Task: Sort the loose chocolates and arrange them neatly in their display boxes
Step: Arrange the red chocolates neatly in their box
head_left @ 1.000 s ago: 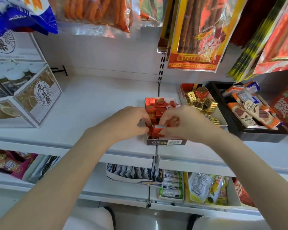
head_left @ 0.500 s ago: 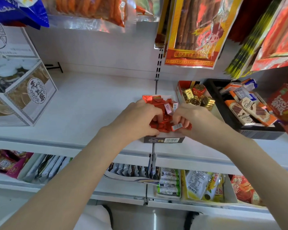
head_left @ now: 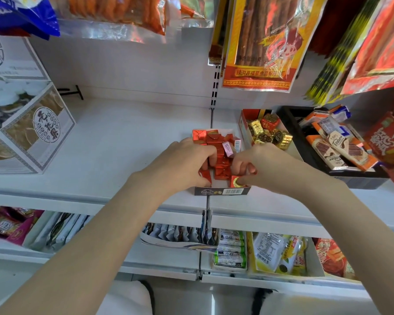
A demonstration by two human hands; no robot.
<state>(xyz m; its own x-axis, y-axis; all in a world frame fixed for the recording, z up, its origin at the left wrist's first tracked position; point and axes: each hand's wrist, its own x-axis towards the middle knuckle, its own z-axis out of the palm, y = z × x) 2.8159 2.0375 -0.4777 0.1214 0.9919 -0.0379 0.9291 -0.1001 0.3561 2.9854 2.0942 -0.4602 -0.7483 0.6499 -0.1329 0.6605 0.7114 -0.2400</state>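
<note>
A small display box with a dark barcoded front stands at the shelf's front edge, full of red foil chocolates; one pink-wrapped piece lies among them. My left hand rests on the left side of the pile, fingers curled around red pieces. My right hand is on the right side, fingertips pinching a red chocolate with a gold emblem at the box's front right corner. Right of it, a red box holds gold-wrapped chocolates and one red piece.
A black tray of wafer bars sits at the right. A grey printed carton stands at the left. Snack bags hang above. White shelf surface lies behind the box; the lower shelf holds packets.
Both hands slid toward the front of the box. My right hand now pinches a gold-emblem red piece at the front right corner. The red pile looks more compact.
</note>
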